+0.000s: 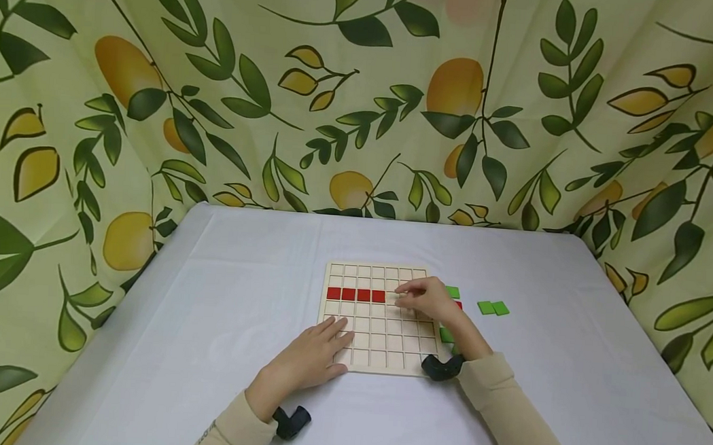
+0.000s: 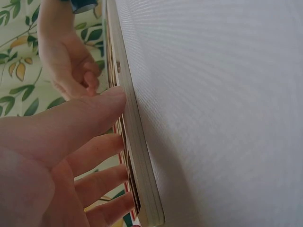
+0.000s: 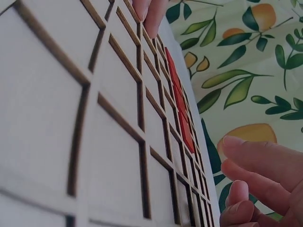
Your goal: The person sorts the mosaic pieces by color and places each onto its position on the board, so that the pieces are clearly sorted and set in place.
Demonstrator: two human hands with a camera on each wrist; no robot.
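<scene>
A pale wooden grid board lies on the white cloth. Four square red tiles sit side by side in one of its upper rows, starting at the left edge. My left hand rests on the board's lower left corner; in the left wrist view its thumb lies along the board's edge. Just right of the red row, my right hand is over the board, thumb and forefinger apart. Loosely bent fingers show in the right wrist view, with no tile visible between them.
Two green tiles lie on the cloth to the right. More green tiles and a partly covered red tile are by the board's right edge, near the right forearm. A leaf-and-fruit patterned curtain surrounds the table.
</scene>
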